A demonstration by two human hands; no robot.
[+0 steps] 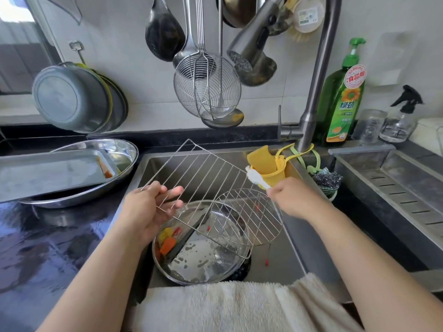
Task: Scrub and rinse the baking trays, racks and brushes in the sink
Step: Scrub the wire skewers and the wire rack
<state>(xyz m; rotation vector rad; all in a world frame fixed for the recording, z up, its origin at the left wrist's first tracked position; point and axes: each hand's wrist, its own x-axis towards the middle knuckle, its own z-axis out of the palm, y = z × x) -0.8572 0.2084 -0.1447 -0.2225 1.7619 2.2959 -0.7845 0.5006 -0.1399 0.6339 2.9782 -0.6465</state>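
Black countertop [36, 236] bears an oval steel dish [124, 149] beside the sink [294, 248].

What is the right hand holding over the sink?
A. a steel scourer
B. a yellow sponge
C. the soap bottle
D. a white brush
D: the right hand pinches a white brush whose head touches the wire rack that the left hand holds tilted over the sink.

Bright daylight from left, wide-angle edge distortion.

Tilted wire rack [203, 180] over steel sink [294, 248]
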